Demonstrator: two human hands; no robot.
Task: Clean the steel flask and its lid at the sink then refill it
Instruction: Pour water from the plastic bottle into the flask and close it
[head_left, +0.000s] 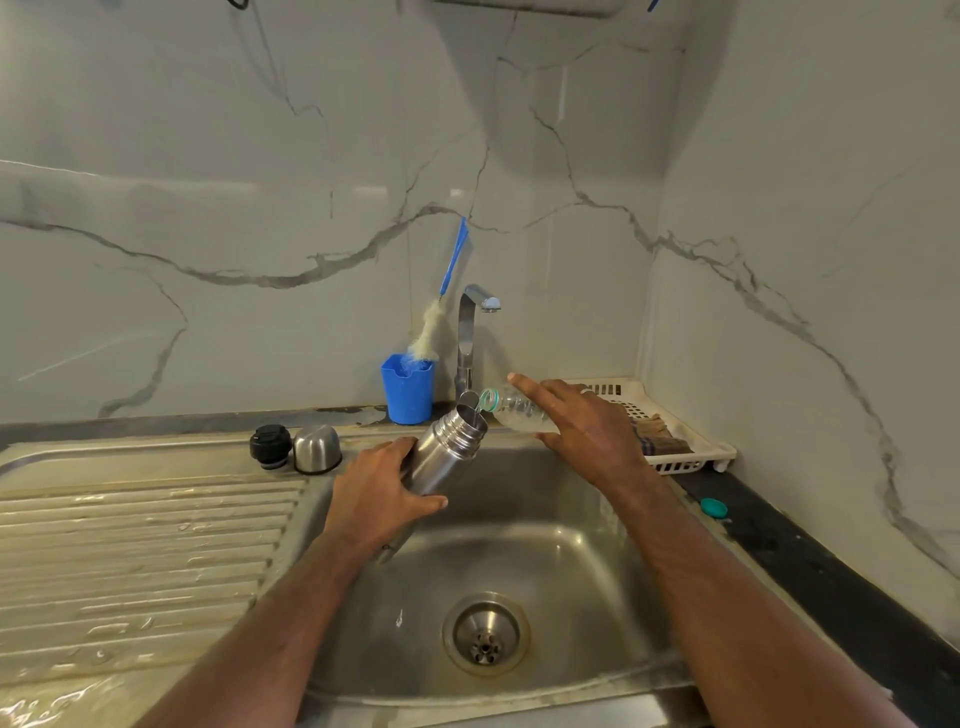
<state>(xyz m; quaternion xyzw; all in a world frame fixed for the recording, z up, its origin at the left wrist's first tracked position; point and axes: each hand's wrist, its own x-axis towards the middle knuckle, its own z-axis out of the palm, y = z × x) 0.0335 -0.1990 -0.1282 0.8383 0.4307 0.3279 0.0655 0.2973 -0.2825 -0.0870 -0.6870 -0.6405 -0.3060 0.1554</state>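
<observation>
In the head view, the steel flask (451, 451), a cylindrical brushed-metal body with a ribbed neck, is being held tilted above the sink (519, 545), its open mouth pointing up and to the right. The flask is being gripped around its lower body by the left hand (376, 496), with fingers and thumb curled about it. A clear plastic bottle (519, 410) with a green neck ring is being held on its side by the right hand (587, 426), fingers wrapped over it and the index finger extended; its mouth is being kept just over the flask mouth. How much liquid either vessel contains cannot be told. On the wet ribbed drainboard (135, 545), the black stopper (269, 445) and the domed steel cap (317, 448) are standing side by side. A blue cup (408, 388) holding a white-bristled bottle brush (436, 322) is standing beside the chrome tap (470, 332). A white slotted tray (670, 431) is holding a folded cloth. A small teal cap (713, 507) is lying on the dark counter.
</observation>
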